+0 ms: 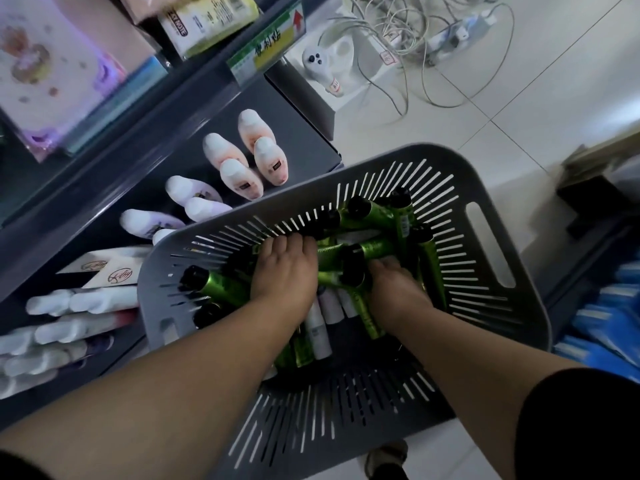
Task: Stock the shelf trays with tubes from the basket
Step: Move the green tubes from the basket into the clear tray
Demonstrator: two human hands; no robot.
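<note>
both hands [284, 268] deep among green tubes [374, 220] inside basket [519, 327]; fingers buried, grip untellable

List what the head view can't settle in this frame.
- Left hand, right hand: fingers buried among green black-capped tubes; grasp unclear.
- Tube count: piled up, arms cover them.
- Slotted grey plastic basket: base hidden.
- White tubes on the dark shelf: labels blurred, left edge crops some.

Green tubes [372, 220] jumbled in basket [485, 188].
</note>
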